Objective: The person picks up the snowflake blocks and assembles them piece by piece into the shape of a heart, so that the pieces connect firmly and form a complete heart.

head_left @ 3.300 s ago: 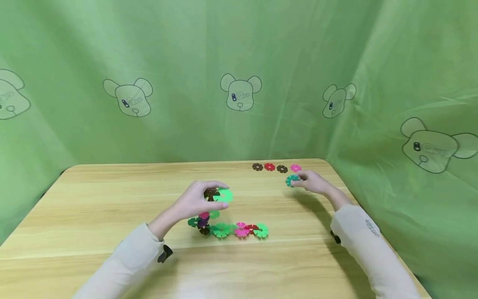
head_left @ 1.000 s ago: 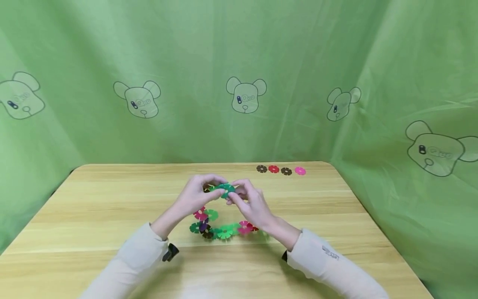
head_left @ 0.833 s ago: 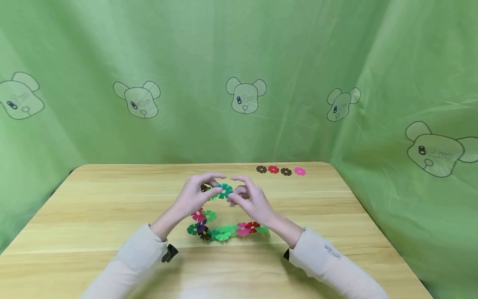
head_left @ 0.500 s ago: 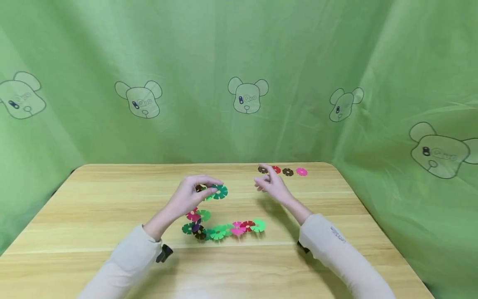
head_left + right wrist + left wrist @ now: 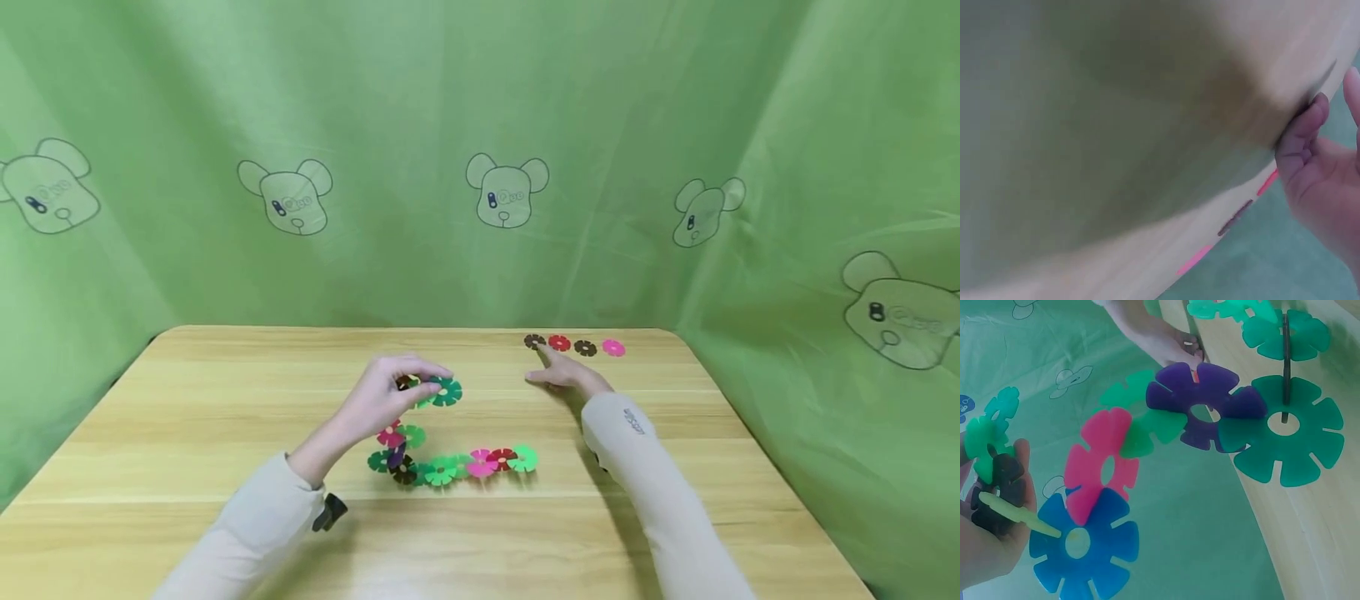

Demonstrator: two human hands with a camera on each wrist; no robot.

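Note:
My left hand (image 5: pixel 382 396) pinches a chain of flower-shaped interlocking discs near its upper end, above the table. A teal disc (image 5: pixel 448 393) sticks out past the fingertips. The chain hangs below and bends right, ending in a light green disc (image 5: pixel 523 458). In the left wrist view, a blue disc (image 5: pixel 1085 544), a pink disc (image 5: pixel 1099 456) and a purple disc (image 5: pixel 1200 403) show along it. At the far edge, my right hand (image 5: pixel 567 372) reaches to a dark brown disc (image 5: pixel 533 342), index finger stretched at it and thumb apart. Whether the finger touches it, I cannot tell.
A red disc (image 5: pixel 559 342), another brown disc (image 5: pixel 585 348) and a bright pink disc (image 5: pixel 613 348) lie in a row along the back of the wooden table (image 5: pixel 247 408). Green curtain (image 5: pixel 405 250) with bear-head outlines stands behind and at the sides.
My right hand brought a teal disc from the back right to the chain, where it now sits at the end. The right hand then let go and moved back to the brown disc.

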